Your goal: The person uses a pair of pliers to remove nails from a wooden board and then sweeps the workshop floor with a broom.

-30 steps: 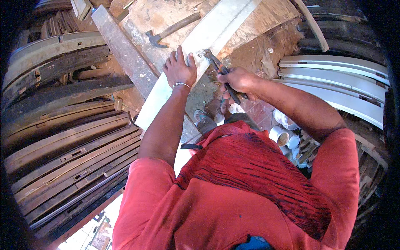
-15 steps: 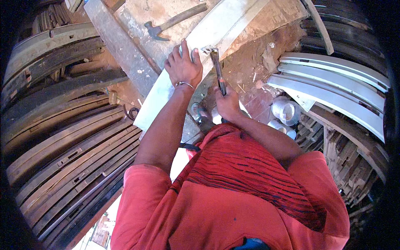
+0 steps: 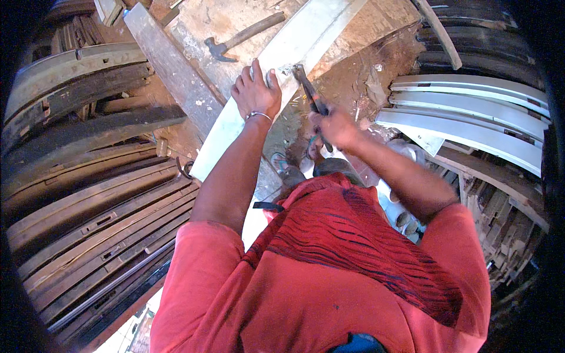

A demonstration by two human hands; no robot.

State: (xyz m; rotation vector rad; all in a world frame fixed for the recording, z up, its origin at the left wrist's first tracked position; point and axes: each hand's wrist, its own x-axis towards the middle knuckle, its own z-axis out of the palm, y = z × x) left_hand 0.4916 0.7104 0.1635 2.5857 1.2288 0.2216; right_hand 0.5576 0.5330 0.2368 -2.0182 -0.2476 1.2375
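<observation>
A long white-painted board slants across the work surface, with a rough, chipped spot near its right edge. My left hand lies on the board with its fingers spread, left of that spot. In my right hand is a long dark tool with an orange band; its head meets the board at the chipped spot. The exact kind of tool cannot be made out. My right hand is blurred, its fingers wrapped round the grip. A claw hammer with a wooden handle lies beyond my left hand.
A worn plank runs along the left of the work surface. Stacked dark timbers fill the left side. White-painted frames are stacked at the right, above scrap wood. My feet show below the board.
My right hand has swung right and slightly toward me, tilting the tool's handle. The tool's head stays at the chipped spot. My left hand keeps its place on the board.
</observation>
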